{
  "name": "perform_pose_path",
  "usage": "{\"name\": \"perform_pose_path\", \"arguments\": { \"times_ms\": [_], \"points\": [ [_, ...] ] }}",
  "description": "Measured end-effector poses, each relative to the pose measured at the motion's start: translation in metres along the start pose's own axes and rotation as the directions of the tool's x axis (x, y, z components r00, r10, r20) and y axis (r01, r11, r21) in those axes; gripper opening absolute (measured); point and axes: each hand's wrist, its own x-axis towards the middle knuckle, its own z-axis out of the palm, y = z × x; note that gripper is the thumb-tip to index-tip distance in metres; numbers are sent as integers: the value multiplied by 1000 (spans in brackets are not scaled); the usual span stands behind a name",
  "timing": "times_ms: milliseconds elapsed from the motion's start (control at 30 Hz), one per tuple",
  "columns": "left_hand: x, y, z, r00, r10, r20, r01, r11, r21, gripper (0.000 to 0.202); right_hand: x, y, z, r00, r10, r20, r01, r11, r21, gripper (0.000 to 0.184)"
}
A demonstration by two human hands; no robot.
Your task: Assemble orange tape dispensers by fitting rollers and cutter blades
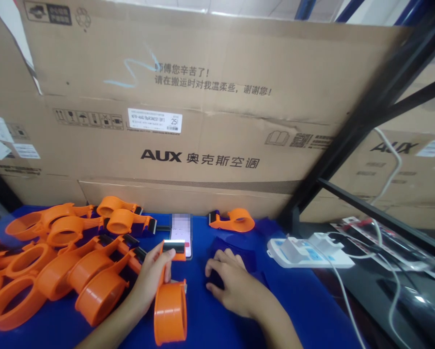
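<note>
My left hand (154, 271) is closed around the handle of an orange tape dispenser (170, 315). The dispenser's ring hangs toward me, and its black-and-orange head with a toothed edge points away, my thumb on it. To the right, my right hand (235, 286) rests over dark blue sheet-like pieces (235, 248) on the blue table cover (203, 320). Its fingers are bent, with a gap between thumb and forefinger; I see nothing clearly gripped there. Behind the held dispenser lies a phone (181, 228) with its screen lit, partly covered by the dispenser head.
Several orange tape dispensers (101, 295) crowd the left side. Another dispenser (239, 219) lies at the back by a large cardboard box (210, 111). On the right are a white power strip (308, 252) with plugs and cables, and a black metal frame (348, 116).
</note>
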Motion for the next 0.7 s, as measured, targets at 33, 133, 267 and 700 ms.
{"name": "perform_pose_path", "arguments": {
  "times_ms": [33, 133, 267, 700],
  "points": [
    [-1, 0, 1, 1000, 2, 5, -2, 1000, 5, 39, 2, -1, 1, 1000, -4, 9, 4, 1000, 7, 12],
    [-3, 0, 2, 1000, 12, 27, -13, 999, 37, 37, 6, -6, 7, 1000, -11, 14, 10, 1000, 22, 14],
    [-4, 0, 2, 999, 20, 50, -22, 999, 44, 34, 9, -14, 16, 998, -56, -2, 56, 998, 22, 16],
    [-2, -2, 1, 999, -9, 48, 10, 1000, -7, 36, 16, -14, 26, 973, -187, -132, 195, 980, 48, 13]
  ]
}}
